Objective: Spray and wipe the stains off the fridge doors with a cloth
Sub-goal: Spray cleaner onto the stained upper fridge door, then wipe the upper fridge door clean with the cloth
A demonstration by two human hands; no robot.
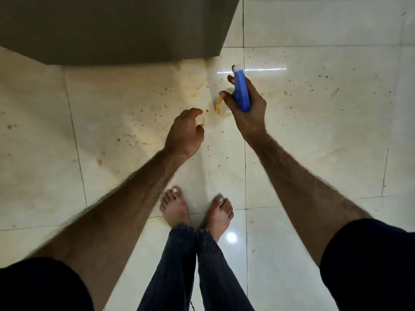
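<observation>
The fridge (116,28) stands ahead at the upper left, on the floor (314,135). The spray bottle (241,90) sits in the right hand (247,108), right of the left hand (186,133). Both feet (195,212) stand below them, behind the stains (143,143).

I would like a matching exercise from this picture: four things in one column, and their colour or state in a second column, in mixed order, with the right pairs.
Column one:
1. spray bottle
2. left hand
3. floor tiles
4. fridge

Column two:
A. dark grey, at the top of the view
B. blue, gripped in the right hand
C. pale, spotted with orange splashes
D. holds nothing, fingers loosely curled

Pairs: 1-B, 2-D, 3-C, 4-A
</observation>
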